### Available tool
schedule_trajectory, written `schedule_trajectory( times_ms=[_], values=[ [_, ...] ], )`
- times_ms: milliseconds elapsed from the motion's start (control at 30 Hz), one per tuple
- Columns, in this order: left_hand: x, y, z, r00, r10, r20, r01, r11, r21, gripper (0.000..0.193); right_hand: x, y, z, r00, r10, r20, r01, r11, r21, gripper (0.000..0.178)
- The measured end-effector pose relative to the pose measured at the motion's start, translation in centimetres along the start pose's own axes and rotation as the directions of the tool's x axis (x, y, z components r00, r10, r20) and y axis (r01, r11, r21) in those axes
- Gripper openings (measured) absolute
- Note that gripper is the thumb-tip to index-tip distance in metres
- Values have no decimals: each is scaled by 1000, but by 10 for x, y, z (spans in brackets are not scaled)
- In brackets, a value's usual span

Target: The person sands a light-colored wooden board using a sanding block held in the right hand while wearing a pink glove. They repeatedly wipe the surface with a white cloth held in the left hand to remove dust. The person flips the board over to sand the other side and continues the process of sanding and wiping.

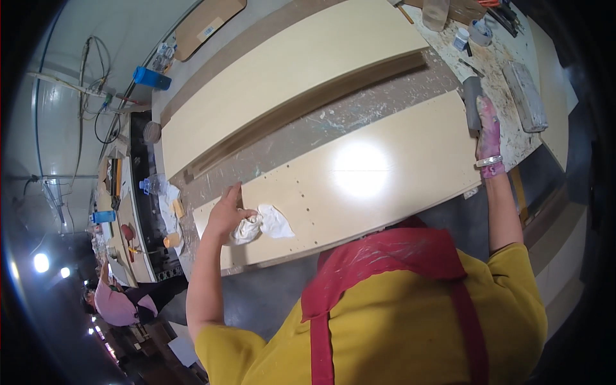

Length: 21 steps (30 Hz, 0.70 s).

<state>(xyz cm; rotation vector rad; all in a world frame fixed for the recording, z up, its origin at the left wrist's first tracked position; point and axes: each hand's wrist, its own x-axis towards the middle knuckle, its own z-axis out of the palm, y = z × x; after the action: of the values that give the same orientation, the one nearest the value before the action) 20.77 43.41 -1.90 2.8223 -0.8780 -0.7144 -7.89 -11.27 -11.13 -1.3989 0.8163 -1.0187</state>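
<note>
A pale, cream-coloured board [410, 144] with several small drilled holes lies across the bench in front of me. Near its left end, my left hand [224, 213] pinches a crumpled white cloth [276, 222] against the surface, the index finger raised off it. At the opposite end, my right hand [489, 131], in a pink-stained glove with a band at the wrist, is closed on a grey block [472, 102]. The block stands at the board's right end edge; whether it presses on that edge, I cannot tell. Bright light glares off the board's middle.
Beyond a scuffed grey strip of bench lies a second pale board [295, 70]. A grey, dusty block [525, 96], a white bottle [461, 39] and a tape roll [480, 31] sit at the right. Blue bottles [152, 78] stand left. Another person [119, 301] works far left.
</note>
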Motion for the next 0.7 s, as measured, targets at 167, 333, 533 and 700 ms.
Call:
schedule_trajectory(
  times_ms=[167,333,533,700],
  values=[
    [38,-2,-16,992,-65,111,57,995,77,62,18,-5,21,983,180,40,-184,968,168,44],
    [63,-20,-17,999,-8,35,4,995,102,54,40,3,26,946,319,60,-323,902,286,42],
    [23,8,-85,990,-10,-138,22,996,86,44,39,-50,17,952,302,-45,-187,695,694,42],
    [-63,60,-127,910,192,-368,-10,897,442,28,43,-46,-55,993,89,77,-117,737,665,54]
  ],
)
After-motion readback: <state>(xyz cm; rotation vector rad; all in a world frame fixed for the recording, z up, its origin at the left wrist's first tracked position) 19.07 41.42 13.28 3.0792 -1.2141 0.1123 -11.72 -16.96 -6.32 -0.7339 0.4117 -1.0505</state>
